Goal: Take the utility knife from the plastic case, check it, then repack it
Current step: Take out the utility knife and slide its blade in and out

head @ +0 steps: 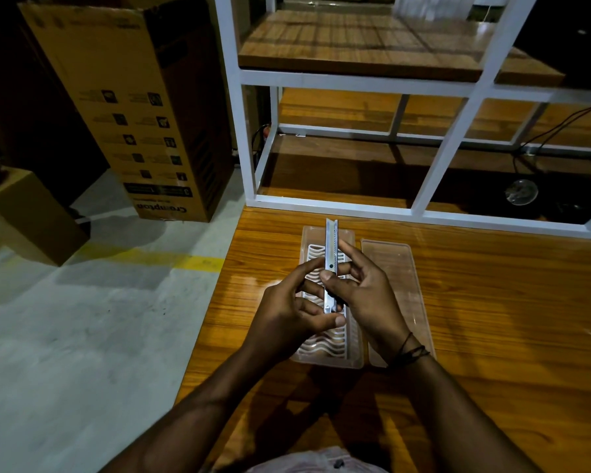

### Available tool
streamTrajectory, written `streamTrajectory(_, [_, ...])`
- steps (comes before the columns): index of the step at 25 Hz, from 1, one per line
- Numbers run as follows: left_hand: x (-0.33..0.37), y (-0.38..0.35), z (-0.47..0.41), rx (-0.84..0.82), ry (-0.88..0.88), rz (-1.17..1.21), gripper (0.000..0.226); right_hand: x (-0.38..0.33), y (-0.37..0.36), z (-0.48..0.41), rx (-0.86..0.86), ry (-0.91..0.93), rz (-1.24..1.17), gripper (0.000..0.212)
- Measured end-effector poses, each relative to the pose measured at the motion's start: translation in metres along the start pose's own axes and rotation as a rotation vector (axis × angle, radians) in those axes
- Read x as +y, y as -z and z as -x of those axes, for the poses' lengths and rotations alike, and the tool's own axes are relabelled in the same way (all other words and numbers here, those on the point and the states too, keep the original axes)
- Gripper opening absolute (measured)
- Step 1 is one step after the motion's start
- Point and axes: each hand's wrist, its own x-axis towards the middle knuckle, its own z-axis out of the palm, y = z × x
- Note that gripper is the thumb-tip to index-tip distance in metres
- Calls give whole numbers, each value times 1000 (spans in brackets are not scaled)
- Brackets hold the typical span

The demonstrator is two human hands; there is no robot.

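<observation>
A slim silver utility knife (331, 247) stands almost upright above the open plastic case (352, 356), its tip pointing away from me. My left hand (287, 315) pinches its lower end between thumb and fingers. My right hand (365, 295) grips the middle of the knife body, thumb laid on the slider near a dark dot. The clear case base holds a white wavy insert (316, 252). Its clear lid (400, 278) lies flat on the table just to the right of the base, partly hidden by my right wrist.
The case sits on a wooden table (492, 319) whose left edge runs close to my left arm. A white metal shelf frame (440, 172) with wooden boards stands behind it. A tall cardboard box (144, 114) and a small one (35, 216) stand on the grey floor at left.
</observation>
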Motion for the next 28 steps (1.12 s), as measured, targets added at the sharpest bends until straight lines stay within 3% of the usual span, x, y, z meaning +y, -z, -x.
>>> streamTrajectory(20, [5, 0, 1, -27, 23, -22, 99, 5, 1, 10, -37, -36, -100, 73])
streamTrajectory(28, [0, 0, 2, -34, 44, -81, 93, 11, 6, 14, 32, -61, -45, 48])
